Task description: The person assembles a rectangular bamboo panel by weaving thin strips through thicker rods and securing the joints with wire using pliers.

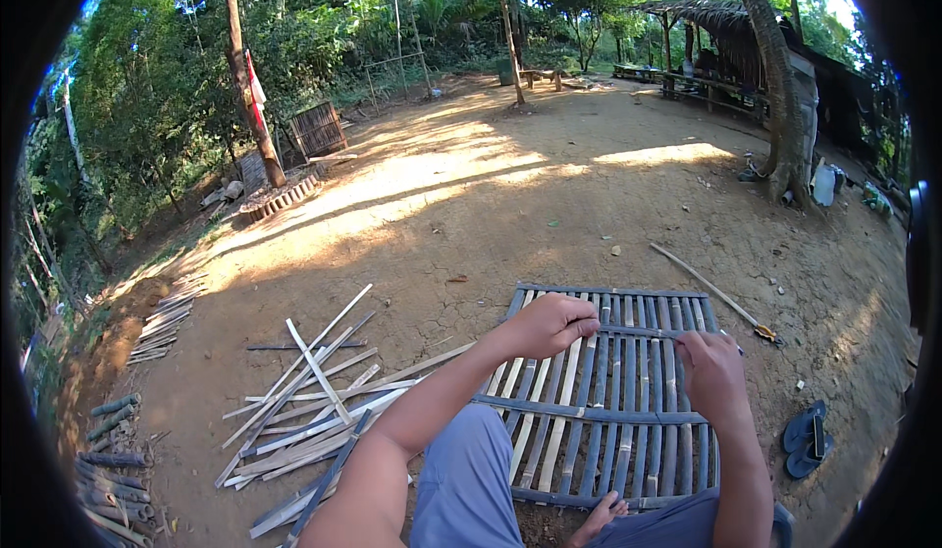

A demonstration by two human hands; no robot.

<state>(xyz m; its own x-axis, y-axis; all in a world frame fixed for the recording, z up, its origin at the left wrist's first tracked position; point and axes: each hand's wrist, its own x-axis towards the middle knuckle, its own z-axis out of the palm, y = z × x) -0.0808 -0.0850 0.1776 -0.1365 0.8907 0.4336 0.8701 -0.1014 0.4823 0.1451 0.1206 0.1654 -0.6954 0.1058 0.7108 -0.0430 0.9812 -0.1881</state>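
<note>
A slatted bamboo panel [589, 413] of dark and pale strips lies on the ground in front of me, with crossbars over the slats. My left hand [551, 326] is above its far left part, fingers closed in a pinch; anything held there is too small to make out. At the right end of the upper crossbar [638, 331], my right hand [710, 369] is closed, its fingertips at the bar. A small pale tip shows beyond its knuckles, but what it grips is mostly hidden. My bare foot [600, 519] rests by the panel's near edge.
Loose split bamboo strips [312, 406] lie in a heap to the left. Cut bamboo pieces [116, 484] and more strips [167, 322] sit farther left. A long stick [708, 281] lies beyond the panel, and dark slippers [809, 440] at right. A tree trunk [778, 87] stands behind.
</note>
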